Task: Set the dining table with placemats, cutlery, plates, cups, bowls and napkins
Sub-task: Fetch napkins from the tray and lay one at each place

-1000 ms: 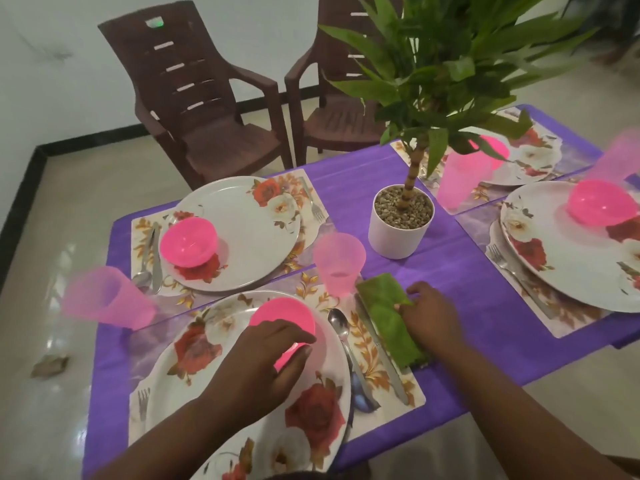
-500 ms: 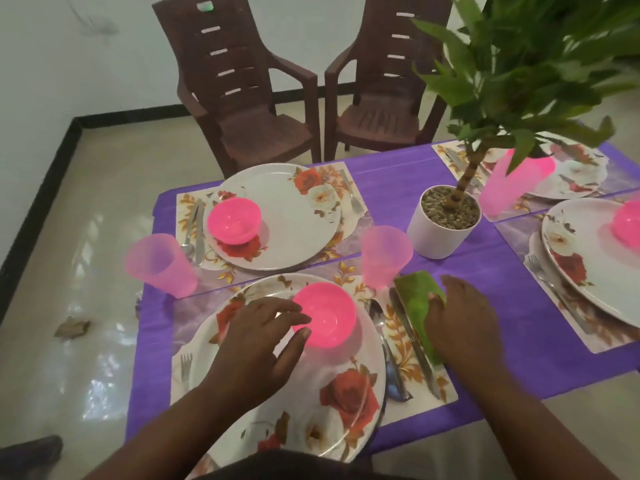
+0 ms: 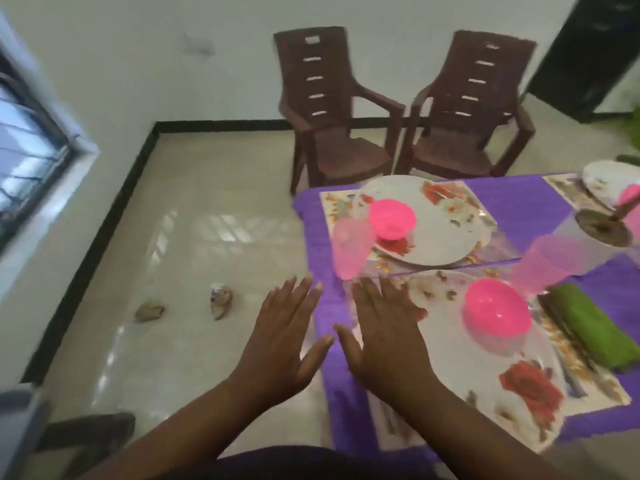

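Lifting off bowl [image 3: 497, 311] and napkin [image 3: 588, 327], both hands flat, empty.

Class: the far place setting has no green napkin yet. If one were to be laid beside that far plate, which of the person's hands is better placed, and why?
Probably the right hand: it hovers over the table beside the near plate, nearer the far plate. The left hand hangs off the table edge, over the floor. Both are open and hold nothing.

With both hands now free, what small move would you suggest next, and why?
Probably fetch a napkin for the far setting: the near plate has a green napkin beside it, the far one shows none, and both the left hand and right hand are empty.
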